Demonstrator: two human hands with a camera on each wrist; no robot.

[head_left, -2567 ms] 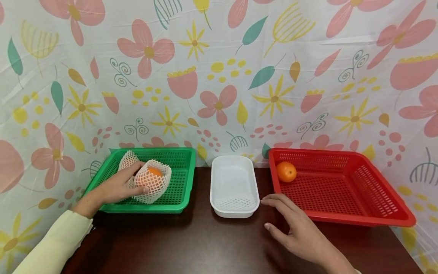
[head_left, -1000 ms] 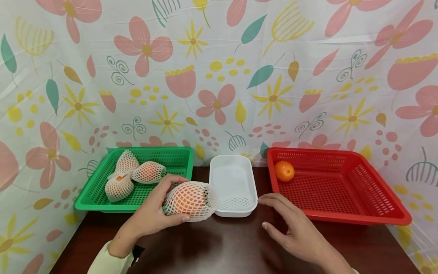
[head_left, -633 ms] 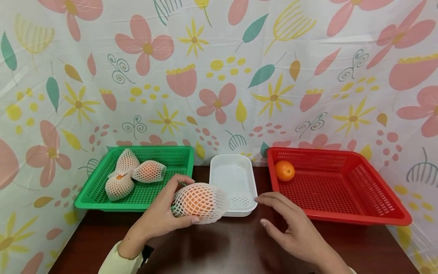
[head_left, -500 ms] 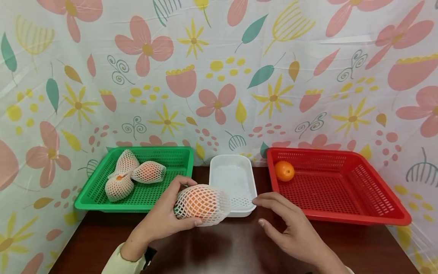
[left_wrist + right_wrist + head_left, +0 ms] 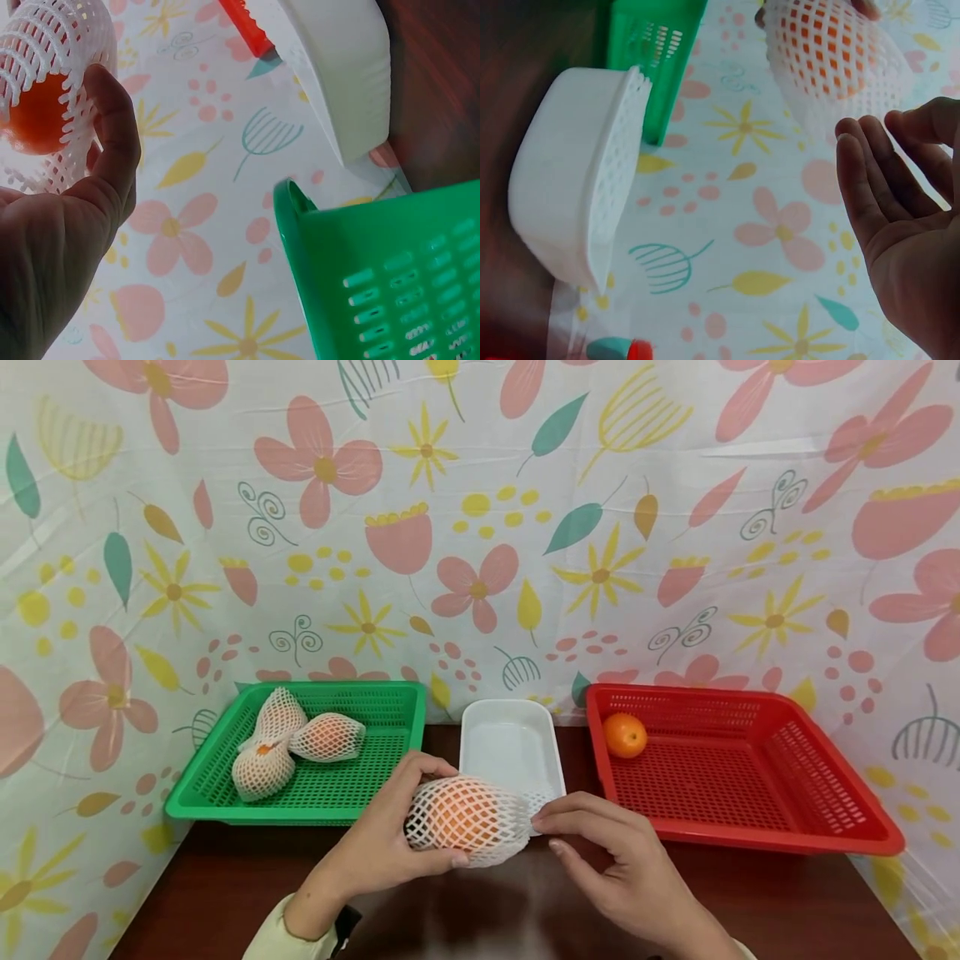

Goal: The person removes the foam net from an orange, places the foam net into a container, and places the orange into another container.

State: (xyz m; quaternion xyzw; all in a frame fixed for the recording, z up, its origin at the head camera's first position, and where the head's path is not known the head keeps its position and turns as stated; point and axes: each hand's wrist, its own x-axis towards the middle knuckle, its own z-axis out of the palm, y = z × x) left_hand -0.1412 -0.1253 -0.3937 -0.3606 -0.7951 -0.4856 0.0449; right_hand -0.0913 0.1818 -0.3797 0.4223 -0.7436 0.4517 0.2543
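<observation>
In the head view my left hand [image 5: 382,839] grips an orange [image 5: 459,820] wrapped in a white foam net [image 5: 498,827], thumb in front and fingers behind. The left wrist view shows bare orange peel through the net's opening. My right hand [image 5: 626,872] is held just right of the net's loose end, its fingers loosely bent. In the right wrist view its fingertips [image 5: 847,131] are close to the net, with nothing between them and the thumb. Both hands are over the dark table, in front of the white plastic basket [image 5: 506,739].
A green basket [image 5: 390,815] at the left holds several netted oranges [image 5: 326,737]. To the right stands a red basket [image 5: 750,831] with one bare orange [image 5: 625,736] in its left back corner. A flower-printed cloth [image 5: 480,485] hangs behind the dark table [image 5: 480,918].
My left hand has lifted the netted orange out of the green basket and carried it right, in front of the white basket. My right hand has shifted left toward the net's end.
</observation>
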